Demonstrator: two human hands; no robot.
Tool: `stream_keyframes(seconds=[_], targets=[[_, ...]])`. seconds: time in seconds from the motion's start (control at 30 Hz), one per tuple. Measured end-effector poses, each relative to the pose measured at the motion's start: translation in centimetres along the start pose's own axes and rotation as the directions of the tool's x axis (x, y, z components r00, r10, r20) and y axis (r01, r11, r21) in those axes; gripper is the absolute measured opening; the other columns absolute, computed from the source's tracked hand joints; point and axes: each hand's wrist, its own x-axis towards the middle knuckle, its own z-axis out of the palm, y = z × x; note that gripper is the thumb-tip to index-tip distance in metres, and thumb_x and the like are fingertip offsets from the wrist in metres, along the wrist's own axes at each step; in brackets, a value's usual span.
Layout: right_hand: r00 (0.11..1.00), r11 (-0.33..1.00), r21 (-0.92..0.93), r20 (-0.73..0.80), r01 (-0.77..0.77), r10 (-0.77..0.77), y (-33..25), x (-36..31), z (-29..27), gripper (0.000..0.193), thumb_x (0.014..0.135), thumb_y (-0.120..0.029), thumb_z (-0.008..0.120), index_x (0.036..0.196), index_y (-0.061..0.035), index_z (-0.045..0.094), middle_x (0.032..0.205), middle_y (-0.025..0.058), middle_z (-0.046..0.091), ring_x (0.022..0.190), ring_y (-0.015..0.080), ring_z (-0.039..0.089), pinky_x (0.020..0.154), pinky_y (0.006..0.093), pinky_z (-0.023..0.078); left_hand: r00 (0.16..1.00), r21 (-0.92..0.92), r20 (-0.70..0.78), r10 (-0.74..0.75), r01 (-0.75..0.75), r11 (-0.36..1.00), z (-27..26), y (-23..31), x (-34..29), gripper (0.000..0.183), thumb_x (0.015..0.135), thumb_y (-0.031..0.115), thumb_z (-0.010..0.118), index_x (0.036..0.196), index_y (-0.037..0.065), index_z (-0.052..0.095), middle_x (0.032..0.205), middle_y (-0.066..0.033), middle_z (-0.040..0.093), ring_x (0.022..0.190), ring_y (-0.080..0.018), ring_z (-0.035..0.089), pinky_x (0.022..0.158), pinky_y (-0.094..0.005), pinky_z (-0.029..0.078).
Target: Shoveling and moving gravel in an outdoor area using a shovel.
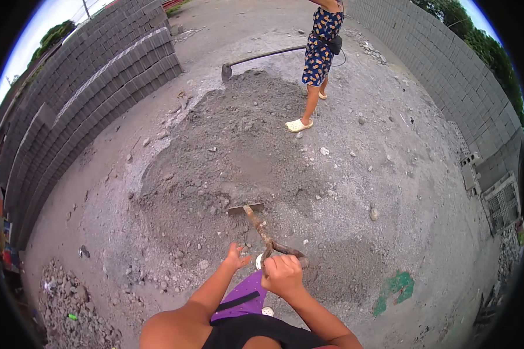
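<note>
My right hand is closed around the grip of a shovel with a worn shaft that forks near the top. Its flat metal blade points away from me and meets the near edge of a grey heap of sand or gravel mix. To the left of the fork, my left hand is held apart from the shaft with its fingers spread and nothing in it. Part of the blade's underside is hidden in the loose material.
Across the heap stands a person in a patterned dress, beside a long-handled tool. Stacked grey blocks line the left; a block wall runs along the right. Rubble lies near left, a green patch near right.
</note>
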Motion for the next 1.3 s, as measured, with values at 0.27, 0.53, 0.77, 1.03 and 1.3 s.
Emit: stream_keyframes(seconds=[0.27,0.53,0.77,1.03,1.3], targets=[[0.979,1.000,-0.030,0.203,-0.009,0.015,-1.3,12.9,2.7,0.015,0.059,-0.009,0.059,0.069,-0.0092,0.048,0.064,0.0054,0.052,0.060,0.0237,0.054,0.057,0.0349,0.043,0.913,0.080,0.040,0.405,-0.407,0.910,2.6,11.0,-7.4,0.067,0.082,0.057,0.039,0.132,0.013,0.034,0.130,-0.0059,0.040,0.097,-0.0325,0.054,0.075,-0.0380,0.044],[0.743,0.999,0.040,0.668,0.028,-0.048,0.5,21.7,2.3,0.020,0.067,-0.010,0.060,0.083,-0.0014,0.051,0.080,0.0175,0.062,0.074,0.0326,0.063,0.064,0.0424,0.051,0.638,-0.074,0.187,0.747,-0.749,0.658,8.2,19.5,-20.1,0.047,0.090,0.039,0.034,0.125,0.008,0.043,0.132,-0.0077,0.041,0.093,-0.0231,0.057,0.080,-0.0344,0.042],[0.725,0.997,0.044,0.685,0.066,-0.078,-0.4,26.5,4.3,0.023,0.068,-0.010,0.059,0.088,0.0018,0.054,0.084,0.0216,0.063,0.077,0.0371,0.062,0.071,0.0453,0.049,0.276,0.507,0.068,0.959,-0.837,0.205,2.5,19.8,-20.6,0.032,0.089,0.021,0.040,0.114,0.006,0.053,0.131,-0.0143,0.027,0.085,-0.0183,0.054,0.079,-0.0324,0.043],[0.524,0.914,0.345,0.749,0.215,-0.406,-5.3,28.3,7.0,0.020,0.072,-0.015,0.058,0.085,0.0002,0.057,0.083,0.0210,0.063,0.081,0.0351,0.062,0.071,0.0446,0.048,-0.012,0.416,-0.135,0.991,-0.908,0.046,3.6,23.4,-31.8,0.029,0.086,0.011,0.043,0.111,0.003,0.054,0.132,-0.0174,0.026,0.091,-0.0221,0.054,0.084,-0.0339,0.042],[0.483,0.911,0.258,0.783,0.322,-0.392,-11.2,20.7,6.9,0.034,0.071,-0.033,0.062,0.084,-0.0037,0.052,0.077,0.0185,0.063,0.078,0.0380,0.061,0.071,0.0469,0.046,0.125,0.354,0.284,0.951,-0.935,0.017,9.3,17.5,-34.2,0.028,0.086,0.016,0.042,0.106,0.004,0.056,0.122,-0.0100,0.043,0.091,-0.0164,0.057,0.080,-0.0298,0.045]])
